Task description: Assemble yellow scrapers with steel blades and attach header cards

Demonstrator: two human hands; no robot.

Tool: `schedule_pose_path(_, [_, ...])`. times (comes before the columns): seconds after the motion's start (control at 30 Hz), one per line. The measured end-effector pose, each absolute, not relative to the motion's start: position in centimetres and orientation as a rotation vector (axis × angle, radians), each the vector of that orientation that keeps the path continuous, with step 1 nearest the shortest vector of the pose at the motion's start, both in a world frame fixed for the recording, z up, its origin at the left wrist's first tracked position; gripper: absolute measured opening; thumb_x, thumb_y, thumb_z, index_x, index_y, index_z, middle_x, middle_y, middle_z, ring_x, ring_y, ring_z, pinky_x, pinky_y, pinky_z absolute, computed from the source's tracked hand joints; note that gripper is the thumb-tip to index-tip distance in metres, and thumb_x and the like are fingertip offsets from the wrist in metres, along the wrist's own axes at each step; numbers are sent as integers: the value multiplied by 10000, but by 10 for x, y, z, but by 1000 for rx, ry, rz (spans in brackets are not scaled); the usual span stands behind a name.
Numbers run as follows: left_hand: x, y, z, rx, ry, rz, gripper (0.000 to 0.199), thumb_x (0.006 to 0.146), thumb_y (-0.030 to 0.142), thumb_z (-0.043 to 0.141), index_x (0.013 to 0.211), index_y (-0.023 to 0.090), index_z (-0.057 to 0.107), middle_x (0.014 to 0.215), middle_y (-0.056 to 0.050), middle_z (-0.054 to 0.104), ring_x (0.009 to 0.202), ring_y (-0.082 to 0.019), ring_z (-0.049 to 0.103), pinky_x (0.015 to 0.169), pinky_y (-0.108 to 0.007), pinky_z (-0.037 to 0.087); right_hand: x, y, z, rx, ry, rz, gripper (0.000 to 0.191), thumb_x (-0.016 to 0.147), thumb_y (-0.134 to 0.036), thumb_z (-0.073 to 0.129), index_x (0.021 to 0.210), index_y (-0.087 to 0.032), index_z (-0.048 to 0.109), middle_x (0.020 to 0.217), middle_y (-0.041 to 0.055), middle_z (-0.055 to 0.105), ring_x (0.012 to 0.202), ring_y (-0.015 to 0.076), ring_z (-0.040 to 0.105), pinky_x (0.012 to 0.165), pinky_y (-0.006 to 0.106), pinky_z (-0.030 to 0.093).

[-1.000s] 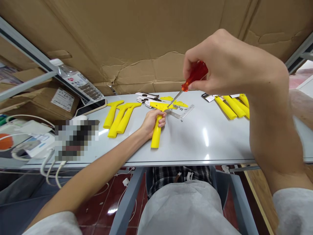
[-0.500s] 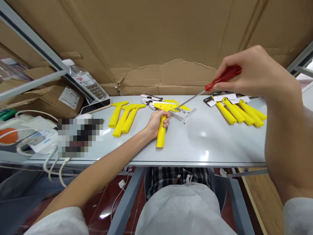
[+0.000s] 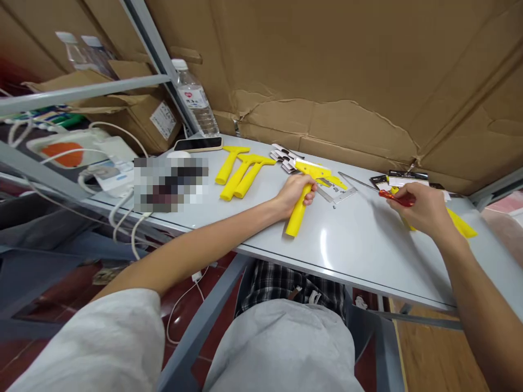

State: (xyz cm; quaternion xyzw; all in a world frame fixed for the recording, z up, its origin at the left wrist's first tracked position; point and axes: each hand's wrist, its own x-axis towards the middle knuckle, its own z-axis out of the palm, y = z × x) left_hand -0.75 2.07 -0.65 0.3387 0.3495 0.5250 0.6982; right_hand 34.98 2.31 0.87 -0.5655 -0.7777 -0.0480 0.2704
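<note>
My left hand [image 3: 295, 195] is wrapped round the neck of a yellow scraper [image 3: 298, 219], whose wide head points away from me. In my right hand [image 3: 427, 206] is a screwdriver with a red handle [image 3: 398, 198]; its metal shaft [image 3: 357, 181] points left, with the tip apart from the scraper. Just right of the scraper head lie a metal blade [image 3: 345, 196], a yellow head piece [image 3: 337, 182] and a tiny screw [image 3: 334, 207]. Three yellow scraper handles [image 3: 241, 177] rest to the left of my left hand. Several yellow scrapers [image 3: 461, 224] lie partly hidden behind my right hand.
Black-and-white packages [image 3: 284, 157] lie behind the scraper head, and more cards [image 3: 408, 177] sit at the right. A phone [image 3: 199, 144], a water bottle [image 3: 196, 103] and white cables [image 3: 122, 209] are at the left. Cardboard [image 3: 327, 71] stands along the table's back edge.
My right hand has moved down and to the right, drawing the screwdriver tip away from the scraper. My left hand still holds the scraper. The camera view has turned.
</note>
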Motion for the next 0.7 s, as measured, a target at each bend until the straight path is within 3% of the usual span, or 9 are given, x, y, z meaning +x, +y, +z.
schedule_pose_path(0.2, [-7,19,-4,742,765,1168,139,781,92,633,771,186,530,679,-11,584,439,-73,428,373,-201,277,338,44,2,-1658,-2353,32,134,842,-413,710,828,-281,695,886,65,780,785,294,701,733,447,526])
schedule_pose_path(0.43, [-12,26,0,708,760,1207,143,803,74,604,769,183,518,672,-7,574,432,-67,419,373,-194,259,290,52,20,-1540,-2367,-107,145,892,-374,642,865,-244,698,969,101,775,842,277,703,765,407,499])
schedule_pose_path(0.7, [-18,35,-1,661,688,1176,163,847,84,575,746,187,499,651,0,555,402,-58,380,349,-177,248,251,59,-17,-1328,-2456,-205,218,964,-332,575,931,-189,737,983,158,750,997,333,652,892,459,482])
